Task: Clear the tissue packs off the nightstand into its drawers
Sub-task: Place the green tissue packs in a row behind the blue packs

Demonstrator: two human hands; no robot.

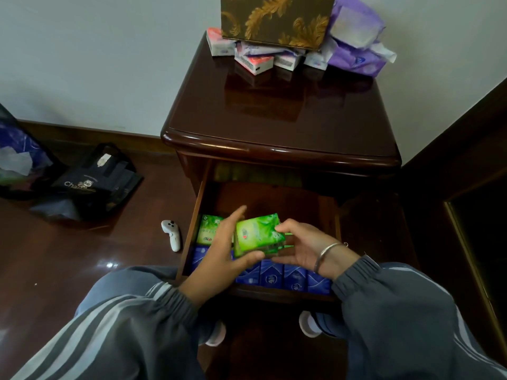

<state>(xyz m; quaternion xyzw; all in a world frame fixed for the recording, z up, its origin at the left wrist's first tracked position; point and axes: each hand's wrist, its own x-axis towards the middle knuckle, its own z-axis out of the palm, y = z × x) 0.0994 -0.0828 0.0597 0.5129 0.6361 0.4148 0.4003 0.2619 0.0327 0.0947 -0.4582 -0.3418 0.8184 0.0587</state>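
Over the open drawer (336, 226) of the dark wooden nightstand (277, 124), my left hand (222, 250) and my right hand (304, 248) both grip a stack of green tissue packs (258, 234). Another green pack (210, 229) lies in the drawer's left side, behind a row of blue packs (282, 277) along the front. At the back of the nightstand top lie several pink-and-white packs (253, 63) and a torn purple tissue bag (356, 45).
A brown box with gold leaves (277, 20) stands on the packs at the back of the nightstand. A white controller (171, 234) lies on the floor left of the drawer. Black bags (90, 182) sit further left. A dark wooden frame (466, 187) borders the right.
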